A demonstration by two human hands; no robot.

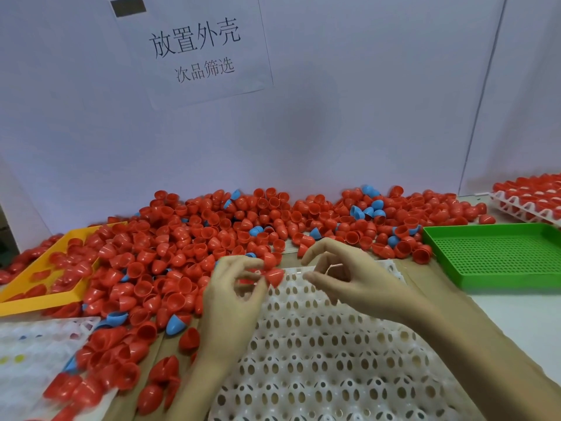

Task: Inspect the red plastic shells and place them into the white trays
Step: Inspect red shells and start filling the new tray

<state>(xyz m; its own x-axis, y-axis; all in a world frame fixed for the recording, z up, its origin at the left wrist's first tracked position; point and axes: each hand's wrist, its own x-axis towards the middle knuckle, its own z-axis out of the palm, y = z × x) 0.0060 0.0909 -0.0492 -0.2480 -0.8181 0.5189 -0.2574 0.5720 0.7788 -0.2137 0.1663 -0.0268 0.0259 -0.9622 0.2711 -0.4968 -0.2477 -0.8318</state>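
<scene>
While the left hand pinches a red shell at its fingertips, the shell sits just above the far edge of the white tray, pointed end down-left. Thumb and forefinger curl round it; other fingers loosely bent.

Right hand hovers over the tray's far edge, just right of the shell, not touching it. Fingers curled loosely, thumb and forefinger apart. A thin pale sliver shows near its fingers; can't tell what it is or whether it's gripped.

Tray pockets under both hands hold no shells as far as visible.

Shell pile spreads across the table behind and left of the tray, mostly red, a few blue shells mixed in. Some red ones spill into the yellow tray at left. Green tray at right, perforated floor, nothing seen in it. A second white tray at lower left, blurred. Far right back: a stack of trays filled with red shells.

Paper sign on the back wall, Chinese text.
</scene>
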